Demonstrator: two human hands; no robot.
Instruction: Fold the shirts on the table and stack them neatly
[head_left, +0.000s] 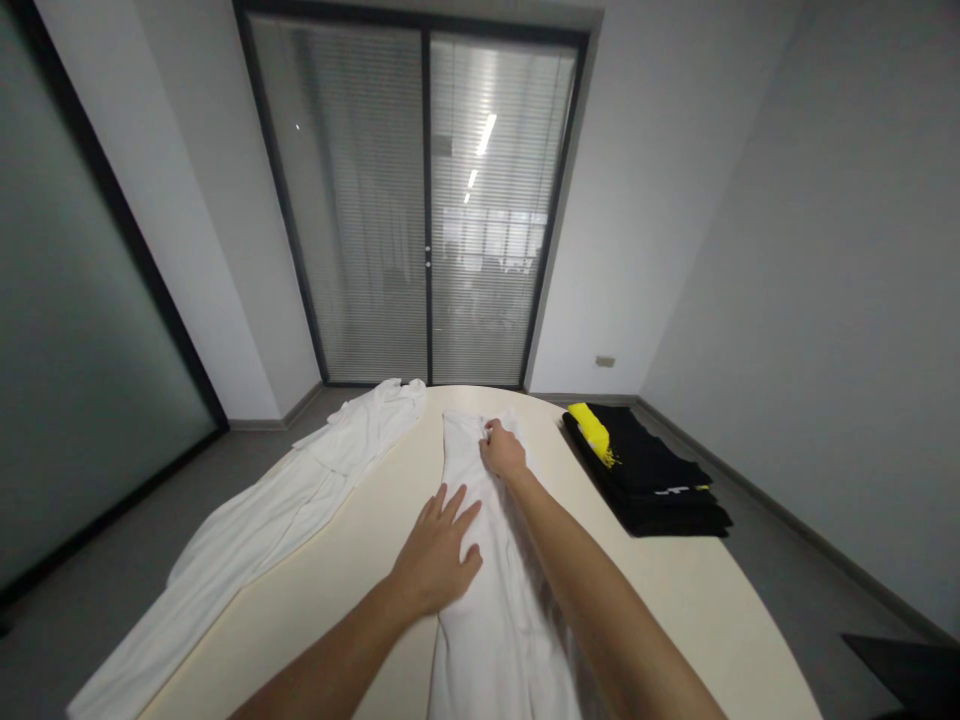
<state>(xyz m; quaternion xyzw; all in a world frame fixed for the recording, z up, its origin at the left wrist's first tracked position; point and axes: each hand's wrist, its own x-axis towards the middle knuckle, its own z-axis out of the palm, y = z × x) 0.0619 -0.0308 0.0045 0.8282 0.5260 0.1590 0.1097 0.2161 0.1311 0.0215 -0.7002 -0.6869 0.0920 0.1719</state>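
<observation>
Hand Positions on White Fabric

Our right hand pinches the upper part of the white fabric; our left hand presses it with fingers spread. The fabric lies lengthwise on the cream table, lightly creased, between white cloth at left and stacked black fabric at right. Beyond, we see glazed doors with blinds.
</observation>
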